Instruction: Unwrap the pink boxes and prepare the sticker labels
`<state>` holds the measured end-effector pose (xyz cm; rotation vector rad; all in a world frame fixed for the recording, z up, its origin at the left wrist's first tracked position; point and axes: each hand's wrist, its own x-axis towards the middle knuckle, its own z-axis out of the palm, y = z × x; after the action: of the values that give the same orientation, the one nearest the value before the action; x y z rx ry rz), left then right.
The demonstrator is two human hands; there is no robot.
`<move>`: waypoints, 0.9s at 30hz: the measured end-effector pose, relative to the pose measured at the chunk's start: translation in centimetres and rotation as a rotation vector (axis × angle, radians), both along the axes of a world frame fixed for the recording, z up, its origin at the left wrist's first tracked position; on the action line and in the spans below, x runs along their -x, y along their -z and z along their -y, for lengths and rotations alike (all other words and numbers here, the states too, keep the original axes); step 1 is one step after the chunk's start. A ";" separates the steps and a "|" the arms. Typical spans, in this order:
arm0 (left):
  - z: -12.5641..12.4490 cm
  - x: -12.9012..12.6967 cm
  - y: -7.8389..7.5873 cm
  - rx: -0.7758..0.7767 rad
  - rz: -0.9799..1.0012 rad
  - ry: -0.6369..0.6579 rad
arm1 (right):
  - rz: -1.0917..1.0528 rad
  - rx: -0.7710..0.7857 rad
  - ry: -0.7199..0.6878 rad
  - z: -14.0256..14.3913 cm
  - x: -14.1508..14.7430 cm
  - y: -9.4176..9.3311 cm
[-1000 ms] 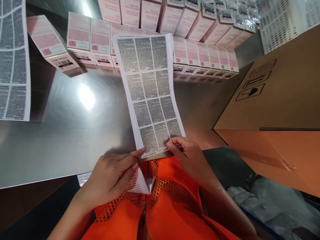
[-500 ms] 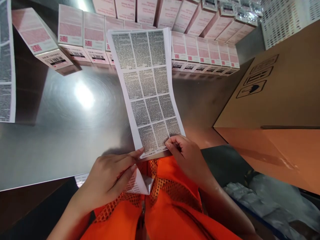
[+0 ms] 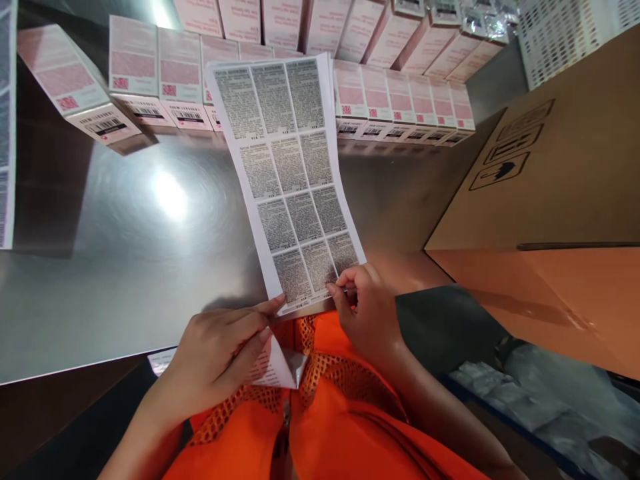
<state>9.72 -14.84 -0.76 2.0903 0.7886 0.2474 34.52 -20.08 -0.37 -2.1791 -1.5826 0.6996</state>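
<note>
A stack of label sheets (image 3: 295, 193), printed with rows of dense black text blocks, lies lengthwise on the metal table in front of me. My left hand (image 3: 225, 353) is at its near left corner, the index fingertip resting on the sheet. Between that hand's thumb and fingers is a piece of white printed paper (image 3: 273, 367), bent and hanging over the table edge. My right hand (image 3: 365, 310) pinches at the bottom right label, thumb and index finger together on it. Whether the label's edge has lifted is too small to tell.
Pink-and-white cartons (image 3: 183, 73) stand in rows along the back. A tilted carton (image 3: 75, 87) is at the left, beside another printed sheet (image 3: 6, 133). On the right are a large cardboard box (image 3: 565, 153), a white perforated basket (image 3: 555, 40) and clear plastic bags (image 3: 530, 407) below.
My right fingertips have shifted slightly left and down at the lower right label. The left hand stays nearly still. The whole view has moved a little.
</note>
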 end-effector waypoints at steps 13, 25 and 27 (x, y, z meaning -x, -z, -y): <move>0.4 0.3 0.5 0.010 0.027 -0.035 | -0.448 0.007 0.245 0.7 -4.4 -0.6; 0.6 0.4 0.6 0.043 0.014 -0.032 | -0.450 0.136 0.152 -0.9 -6.0 -1.5; 0.6 0.3 0.6 0.059 0.017 -0.032 | -0.490 0.080 0.200 -1.4 -6.1 -1.5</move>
<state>9.42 -15.43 -1.33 2.0196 0.8098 0.2564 40.66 -18.66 1.17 -1.9776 -1.0894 1.1397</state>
